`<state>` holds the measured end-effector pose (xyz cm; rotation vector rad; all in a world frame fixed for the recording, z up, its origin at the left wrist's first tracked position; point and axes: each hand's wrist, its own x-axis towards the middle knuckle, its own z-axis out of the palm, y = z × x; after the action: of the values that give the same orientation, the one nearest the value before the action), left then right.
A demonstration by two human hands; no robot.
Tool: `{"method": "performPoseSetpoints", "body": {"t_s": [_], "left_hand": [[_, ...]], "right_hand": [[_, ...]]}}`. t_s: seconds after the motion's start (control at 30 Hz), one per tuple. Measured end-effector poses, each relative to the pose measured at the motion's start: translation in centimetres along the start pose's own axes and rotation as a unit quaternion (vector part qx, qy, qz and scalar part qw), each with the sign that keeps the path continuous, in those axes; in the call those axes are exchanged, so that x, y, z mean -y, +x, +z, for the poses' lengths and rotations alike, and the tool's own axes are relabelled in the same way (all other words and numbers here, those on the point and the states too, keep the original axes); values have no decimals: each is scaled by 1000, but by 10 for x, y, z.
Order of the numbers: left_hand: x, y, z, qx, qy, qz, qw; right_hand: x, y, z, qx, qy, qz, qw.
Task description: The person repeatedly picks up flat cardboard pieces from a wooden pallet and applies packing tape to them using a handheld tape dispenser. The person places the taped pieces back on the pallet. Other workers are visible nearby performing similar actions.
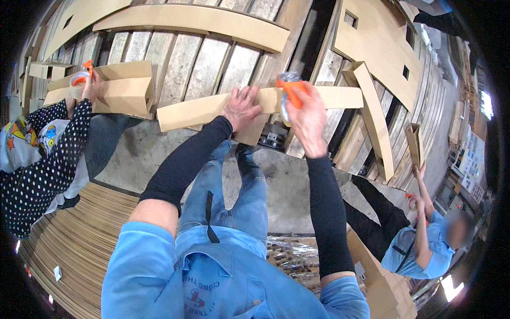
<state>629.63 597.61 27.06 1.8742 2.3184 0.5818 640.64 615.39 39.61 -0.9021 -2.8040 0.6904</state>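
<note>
A long, narrow folded cardboard strip (194, 112) lies across the slatted wooden surface in front of me. My left hand (242, 109) grips it near its middle, with the fingers bent over its top. In my right hand (309, 116) is an orange tape dispenser (291, 91), slightly blurred by motion, held over the right half of the strip. My fingers are wrapped round its handle. Whether its tape touches the cardboard, I cannot tell. Against the strip's right end stands another folded cardboard piece (374, 119), running toward the near right.
Wooden slats (178, 66) with dark gaps form the work surface. A long cardboard piece (191, 20) lies farther back, and flat sheets with cutouts (380, 50) at far right. Co-workers handle cardboard at left (45, 149) and right (419, 239). Stacked cardboard (85, 250) stands near left.
</note>
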Motion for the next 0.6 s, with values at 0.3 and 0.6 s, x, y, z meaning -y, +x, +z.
{"method": "performPoseSetpoints", "body": {"t_s": [0.3,0.6], "left_hand": [[-6,0,-12,46,28,-28,998],[-12,21,-37,173,28,-30,984]], "right_hand": [[14,-2,-2,101,-23,-14,994],[-21,-131,10,24,30,28,999]]}}
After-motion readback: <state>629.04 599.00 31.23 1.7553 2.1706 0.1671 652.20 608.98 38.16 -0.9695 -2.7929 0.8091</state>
